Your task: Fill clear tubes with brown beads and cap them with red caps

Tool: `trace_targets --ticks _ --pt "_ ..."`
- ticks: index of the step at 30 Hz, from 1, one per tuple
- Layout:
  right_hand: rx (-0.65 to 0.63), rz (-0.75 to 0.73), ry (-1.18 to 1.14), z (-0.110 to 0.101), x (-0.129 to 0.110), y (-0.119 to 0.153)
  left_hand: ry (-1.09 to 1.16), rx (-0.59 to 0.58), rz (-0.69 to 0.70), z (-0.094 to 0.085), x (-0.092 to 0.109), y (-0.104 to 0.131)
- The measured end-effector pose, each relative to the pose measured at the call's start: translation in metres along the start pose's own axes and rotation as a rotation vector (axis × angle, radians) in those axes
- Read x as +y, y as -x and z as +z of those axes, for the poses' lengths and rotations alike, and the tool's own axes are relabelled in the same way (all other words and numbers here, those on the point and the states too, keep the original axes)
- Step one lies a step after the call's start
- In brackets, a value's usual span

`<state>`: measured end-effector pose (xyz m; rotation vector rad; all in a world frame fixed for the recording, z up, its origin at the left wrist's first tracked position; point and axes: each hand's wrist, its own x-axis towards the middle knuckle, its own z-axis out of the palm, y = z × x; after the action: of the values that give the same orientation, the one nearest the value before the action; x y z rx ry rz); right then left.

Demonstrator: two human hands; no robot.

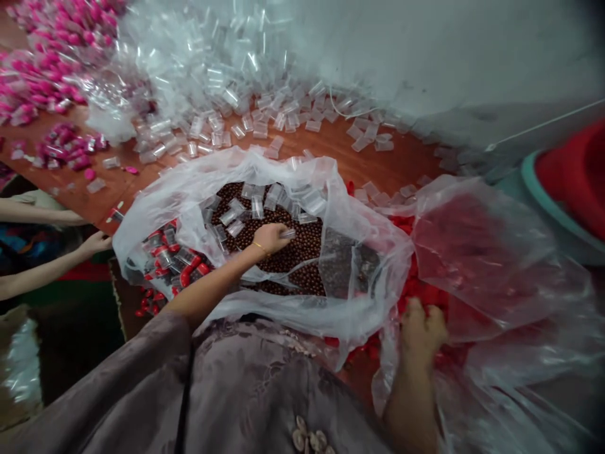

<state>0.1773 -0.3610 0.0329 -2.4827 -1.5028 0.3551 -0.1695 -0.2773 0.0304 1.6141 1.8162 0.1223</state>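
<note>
My left hand (270,241) is closed on a small clear plastic tube (287,234). It hovers over a mass of small round brown beads (302,252) in an open, translucent plastic bag (278,312). More clear tubes (256,207) lie loose on the beads. My right hand (423,325) reaches down among bright red plastic pieces (428,293) at the mouth of another clear bag (510,271). Blur and the red pieces hide its fingertips, so its grip does not show. Left of the beads sit filled tubes with red caps (177,258).
A heap of clear tubes (212,69) covers the back of the orange table (401,164). Pink-capped pieces (57,57) are piled at the far left. Another person's arms (61,268) reach in from the left. A red container (574,176) stands at the right.
</note>
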Motion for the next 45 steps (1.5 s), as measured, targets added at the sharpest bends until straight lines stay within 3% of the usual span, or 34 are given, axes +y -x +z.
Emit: trace_targets --ticks 2,5,8,12,15,18,24,27,31,35,38,45 --pt "-0.108 -0.036 -0.230 0.009 -0.041 0.023 -0.045 -0.103 -0.073 -0.009 -0.025 0.009" --pt "-0.368 -0.271 -0.388 0.033 -0.108 0.044 -0.048 -0.191 -0.160 -0.008 -0.043 0.010" --pt "-0.443 -0.420 -0.355 0.064 -0.160 0.034 0.015 -0.242 -0.187 0.004 -0.039 0.002" --pt "-0.398 -0.479 -0.245 0.099 -0.192 0.004 0.141 -0.247 -0.206 0.025 -0.020 -0.009" --pt "-0.407 -0.478 -0.284 0.115 -0.198 -0.001 0.288 -0.247 -0.208 0.042 -0.009 -0.014" --pt "-0.471 -0.422 -0.400 0.117 -0.197 0.007 0.441 -0.247 -0.188 0.056 -0.005 -0.014" --pt "-0.585 -0.290 -1.016 0.081 -0.185 0.016 1.018 -0.157 0.030 0.055 -0.014 0.001" --pt "-0.491 -0.285 -0.987 0.061 -0.175 0.017 1.203 -0.211 0.146 0.045 -0.017 0.006" --pt "-0.394 -0.324 -0.797 0.047 -0.163 0.024 1.300 -0.270 0.170 0.030 -0.016 0.012" --pt "-0.510 -0.275 -0.885 0.043 -0.160 0.034 1.401 -0.309 0.184 0.021 -0.011 0.024" --pt "-0.529 -0.234 -0.963 0.042 -0.165 0.040 1.474 -0.356 0.192 0.021 -0.009 0.032" --pt "-0.604 -0.220 -1.080 0.034 -0.174 0.048 1.350 -0.301 0.261 0.015 -0.009 0.042"
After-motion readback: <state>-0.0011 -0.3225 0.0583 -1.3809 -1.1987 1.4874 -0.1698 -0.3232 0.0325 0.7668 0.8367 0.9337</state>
